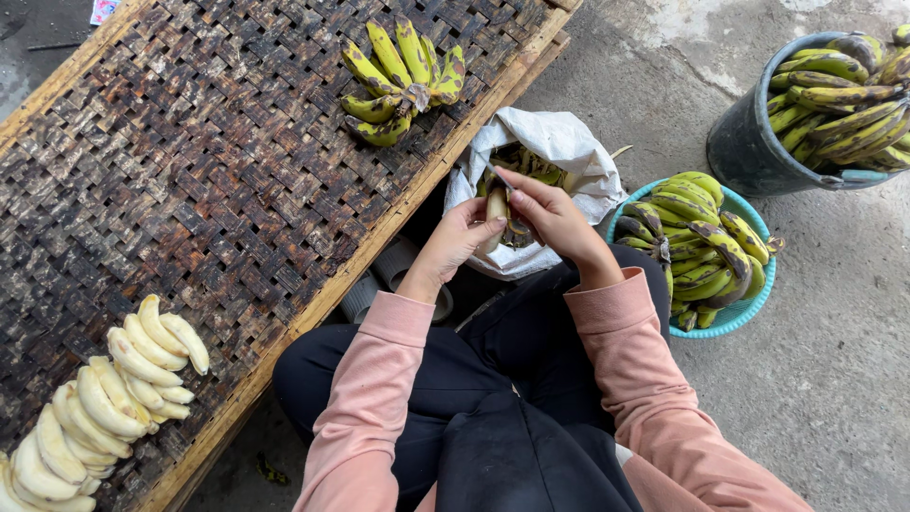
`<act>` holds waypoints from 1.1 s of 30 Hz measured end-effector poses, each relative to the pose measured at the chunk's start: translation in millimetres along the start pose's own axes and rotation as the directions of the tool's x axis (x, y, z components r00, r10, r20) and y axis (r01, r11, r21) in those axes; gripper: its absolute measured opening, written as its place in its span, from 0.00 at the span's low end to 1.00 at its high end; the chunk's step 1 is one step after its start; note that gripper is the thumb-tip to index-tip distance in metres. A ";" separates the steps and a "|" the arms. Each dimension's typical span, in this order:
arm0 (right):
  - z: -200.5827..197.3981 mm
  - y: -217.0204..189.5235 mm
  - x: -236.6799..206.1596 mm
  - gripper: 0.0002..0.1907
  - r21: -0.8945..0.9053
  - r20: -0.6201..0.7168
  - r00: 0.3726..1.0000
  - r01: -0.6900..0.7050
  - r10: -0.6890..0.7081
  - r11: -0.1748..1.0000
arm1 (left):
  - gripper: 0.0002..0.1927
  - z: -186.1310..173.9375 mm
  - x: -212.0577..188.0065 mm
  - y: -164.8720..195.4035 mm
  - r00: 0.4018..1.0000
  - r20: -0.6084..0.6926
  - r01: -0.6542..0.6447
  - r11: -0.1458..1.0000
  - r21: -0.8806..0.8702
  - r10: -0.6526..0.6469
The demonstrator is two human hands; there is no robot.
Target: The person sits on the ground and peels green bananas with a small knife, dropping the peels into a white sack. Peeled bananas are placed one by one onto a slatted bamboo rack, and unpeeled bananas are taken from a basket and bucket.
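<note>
Both grips are meeting at frame centre: left grip (462, 237) is clamping a half-peeled banana (496, 210), right grip (548, 213) is pinching its peel over the white sack (569, 142).

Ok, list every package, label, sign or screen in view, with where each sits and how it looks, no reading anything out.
Crumpled white plastic sack: on the concrete just beyond both hands, mouth open, banana peels inside.
Small printed paper scrap: top left corner beside the woven bamboo tray, white with pink and blue, mostly cut off.
No signs or screens in view.
</note>
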State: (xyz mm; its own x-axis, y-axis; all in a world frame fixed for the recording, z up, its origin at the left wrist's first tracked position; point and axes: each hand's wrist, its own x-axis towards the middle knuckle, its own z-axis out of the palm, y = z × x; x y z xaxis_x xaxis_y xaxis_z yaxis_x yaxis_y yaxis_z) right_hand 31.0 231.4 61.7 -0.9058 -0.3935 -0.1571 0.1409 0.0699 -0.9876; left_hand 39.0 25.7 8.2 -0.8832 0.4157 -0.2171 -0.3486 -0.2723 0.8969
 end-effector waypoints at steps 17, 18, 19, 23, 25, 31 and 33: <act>8.8 -2.3 -2.8 0.21 -0.127 -0.014 0.964 0.262 -0.266 0.957 | 0.20 -17.9 7.8 -16.0 0.982 -0.152 -0.024 0.738 -0.675 -0.107; 9.1 -0.7 -0.2 0.17 -0.138 -0.030 0.973 0.221 -0.227 0.966 | 0.19 -17.8 7.5 -14.9 0.985 -0.147 -0.023 0.764 -0.644 -0.094; 10.7 1.3 2.1 0.13 -0.148 -0.047 0.981 0.178 -0.186 0.973 | 0.19 -16.4 6.7 -13.3 0.987 -0.141 -0.022 0.790 -0.613 -0.081; 12.0 3.9 4.9 0.10 -0.342 -0.051 0.939 0.303 -0.339 0.890 | 0.21 -3.6 0.5 -1.3 0.988 -0.144 -0.123 0.883 -0.454 0.063; 12.3 2.2 3.6 0.06 -0.446 -0.074 0.918 0.320 -0.391 0.836 | 0.25 2.8 -3.1 5.9 0.991 -0.116 -0.117 0.896 -0.429 0.074; 9.8 -0.3 0.2 0.06 -0.577 -0.015 0.867 0.399 -0.498 0.712 | 0.32 8.6 -8.8 20.2 0.984 -0.067 -0.172 0.974 -0.145 0.164; 7.1 3.0 3.5 0.06 -0.612 -0.111 0.834 0.371 -0.540 0.699 | 0.33 7.4 -11.1 20.5 0.988 -0.003 -0.151 0.987 -0.061 0.151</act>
State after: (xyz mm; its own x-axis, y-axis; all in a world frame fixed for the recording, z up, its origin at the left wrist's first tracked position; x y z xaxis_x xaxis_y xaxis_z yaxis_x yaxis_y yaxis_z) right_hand 31.1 223.7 58.1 -0.8762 -0.2641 0.4032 -0.4819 0.4640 -0.7433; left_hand 44.0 22.0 31.8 -0.9267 0.3671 -0.0801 -0.2296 -0.3847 0.8940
